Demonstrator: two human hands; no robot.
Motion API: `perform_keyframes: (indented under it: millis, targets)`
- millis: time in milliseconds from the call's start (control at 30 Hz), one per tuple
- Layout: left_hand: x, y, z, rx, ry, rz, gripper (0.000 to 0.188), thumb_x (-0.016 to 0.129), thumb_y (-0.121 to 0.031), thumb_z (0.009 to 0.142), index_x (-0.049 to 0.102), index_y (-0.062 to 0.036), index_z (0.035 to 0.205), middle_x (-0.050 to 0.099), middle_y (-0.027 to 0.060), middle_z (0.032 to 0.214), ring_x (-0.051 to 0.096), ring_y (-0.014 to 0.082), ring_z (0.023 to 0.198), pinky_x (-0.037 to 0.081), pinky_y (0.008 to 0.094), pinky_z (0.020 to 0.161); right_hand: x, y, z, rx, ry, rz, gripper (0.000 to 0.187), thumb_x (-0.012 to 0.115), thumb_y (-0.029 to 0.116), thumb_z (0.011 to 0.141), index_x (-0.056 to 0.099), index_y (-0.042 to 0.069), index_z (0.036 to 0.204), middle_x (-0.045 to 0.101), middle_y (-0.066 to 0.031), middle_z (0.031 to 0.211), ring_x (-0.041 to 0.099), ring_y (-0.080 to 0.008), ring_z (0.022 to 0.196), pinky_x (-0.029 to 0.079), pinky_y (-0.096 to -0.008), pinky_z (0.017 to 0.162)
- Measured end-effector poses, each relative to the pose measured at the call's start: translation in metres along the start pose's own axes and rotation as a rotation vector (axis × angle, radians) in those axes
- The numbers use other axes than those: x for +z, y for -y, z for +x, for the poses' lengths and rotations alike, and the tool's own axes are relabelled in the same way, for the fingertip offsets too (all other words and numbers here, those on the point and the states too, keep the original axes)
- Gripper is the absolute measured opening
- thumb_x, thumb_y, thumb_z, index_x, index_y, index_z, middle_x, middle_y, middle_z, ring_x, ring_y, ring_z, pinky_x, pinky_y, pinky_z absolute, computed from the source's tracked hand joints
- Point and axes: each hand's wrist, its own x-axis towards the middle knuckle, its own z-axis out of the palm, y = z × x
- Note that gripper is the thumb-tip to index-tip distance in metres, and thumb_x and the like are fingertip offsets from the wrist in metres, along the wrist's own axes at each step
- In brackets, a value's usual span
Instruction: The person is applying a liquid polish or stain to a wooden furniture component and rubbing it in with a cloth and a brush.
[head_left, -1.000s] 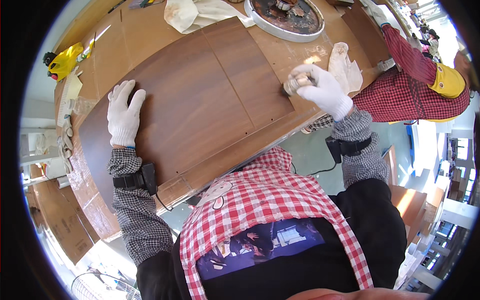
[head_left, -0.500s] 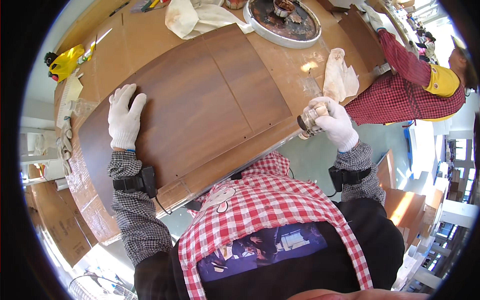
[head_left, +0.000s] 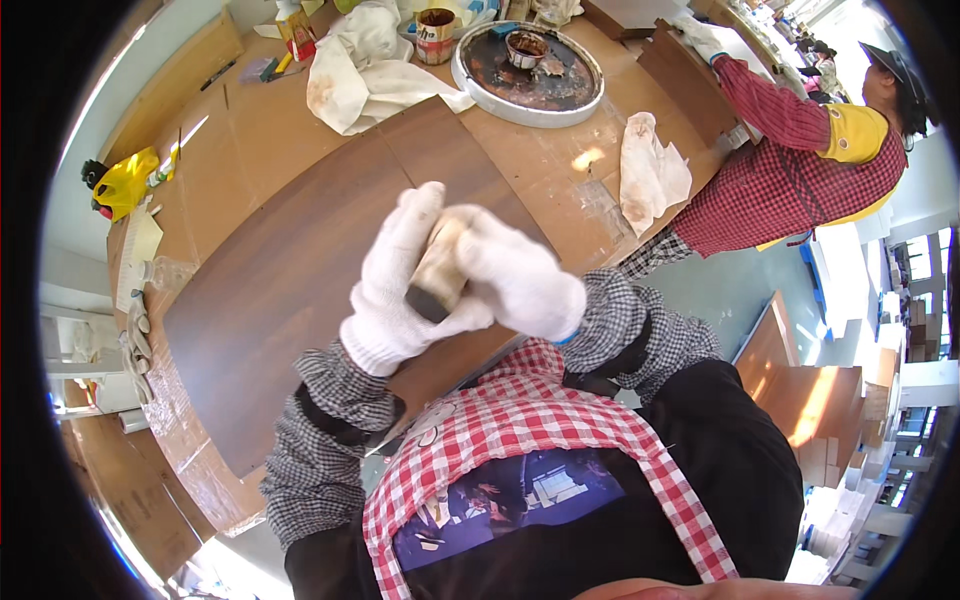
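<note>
My white-gloved right hand (head_left: 520, 275) is closed around a stubby beige tool (head_left: 437, 275) with a dark, flat end, possibly a short brush. My gloved left hand (head_left: 395, 285) cups it from the other side, fingers pointing up and thumb beneath the dark end. Both hands meet above the near part of a curved brown wood panel (head_left: 300, 270). The panel has a thin line across it and lies on the cardboard-covered table (head_left: 250, 165). The gloves hide much of the tool, and my right fingertips are blurred.
At the back stand a round tray (head_left: 475, 98) holding a small cup (head_left: 525, 48), a stained can (head_left: 435, 35) and white cloth (head_left: 350, 75). Another stained cloth (head_left: 650, 170) lies at right. A co-worker (head_left: 780, 170) in red checks stands beyond it.
My left hand has lifted off the panel and come right. My right hand has brought the tool left, so both hands now meet around it. The view has shifted slightly.
</note>
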Motion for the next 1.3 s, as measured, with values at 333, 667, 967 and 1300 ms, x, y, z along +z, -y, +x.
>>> perform_keyframes:
  millis: [333,667,967,1300]
  targets:
    - [-0.077,-0.008,0.025,-0.558,-0.2,0.329,0.039,0.084,-0.023,0.079,0.068,-0.0016,0.107,0.07,0.0106,0.112,0.067,0.0215,0.101,0.052,0.0362,0.093,-0.168,0.067,0.011,0.015,-0.867,-1.525,0.061,0.072,0.041,0.09,0.062,0.001,0.135,0.064,-0.0224,0.132,0.062,-0.0349,0.124,0.048,-0.0427,0.108]
    - [-0.105,0.058,0.009,-0.352,-0.282,0.831,0.046,0.084,-0.038,0.074,0.072,-0.0034,0.102,0.067,0.0103,0.113,0.058,0.0343,0.111,0.047,0.0461,0.1,-0.332,0.043,-0.044,0.201,-1.003,-1.68,0.054,0.066,0.038,0.093,0.064,0.006,0.137,0.067,-0.0232,0.129,0.06,-0.0363,0.125,0.045,-0.0412,0.108]
    - [-0.11,0.045,0.005,-0.355,-0.332,0.856,0.037,0.083,-0.032,0.076,0.07,-0.0036,0.094,0.067,0.013,0.103,0.058,0.0365,0.107,0.047,0.0469,0.102,-0.125,0.182,-0.014,0.475,0.128,-0.898,0.041,0.067,0.028,0.095,0.067,-0.004,0.121,0.072,-0.0104,0.109,0.068,-0.0181,0.099,0.053,-0.032,0.089]
    - [-0.121,0.026,0.003,-0.514,-0.26,1.013,0.052,0.082,-0.05,0.071,0.073,-0.0055,0.096,0.067,0.0137,0.11,0.056,0.0351,0.114,0.04,0.0458,0.106,-0.033,0.043,0.086,-0.195,-0.113,-1.71,0.067,0.073,0.043,0.086,0.056,0.005,0.139,0.065,-0.0193,0.124,0.063,-0.0346,0.12,0.05,-0.0406,0.101]
